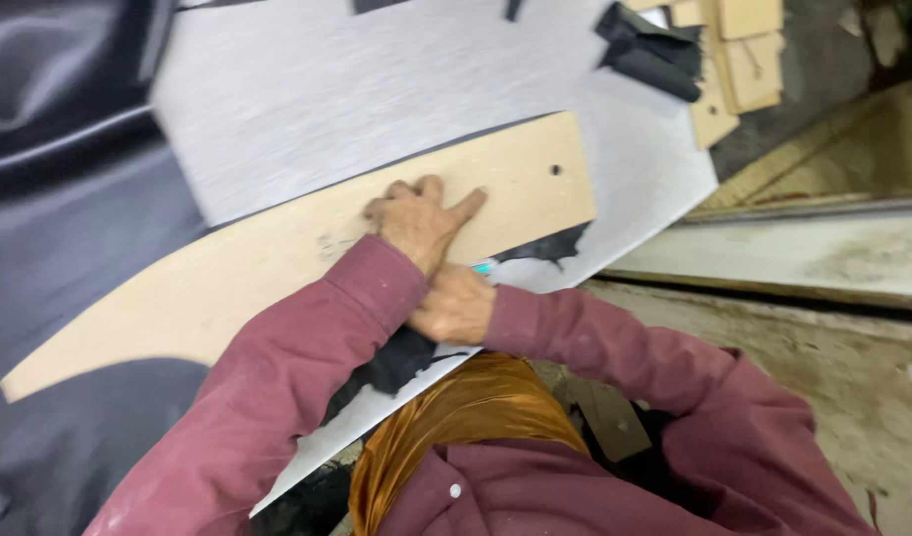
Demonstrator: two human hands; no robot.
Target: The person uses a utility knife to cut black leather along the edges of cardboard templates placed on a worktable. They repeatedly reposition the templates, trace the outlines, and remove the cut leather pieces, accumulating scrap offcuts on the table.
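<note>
A long curved template of tan board [267, 258] with a small hole near its right end lies on a grey sheet of material [377, 89]. My left hand [421, 218] presses flat on the template, fingers spread. Just below it, at the template's lower edge, my right hand [458, 303] is closed around a small tool with a teal tip [484, 267]. The rest of the tool is hidden in the fist. A ragged black strip [545, 246] shows along the edge beside the tool.
Black glossy material [59, 199] covers the left side. Black scraps [654, 50] and tan cardboard pieces [744, 50] lie at the top right. A dirty concrete floor [833, 367] and a raised ledge [803, 248] are on the right.
</note>
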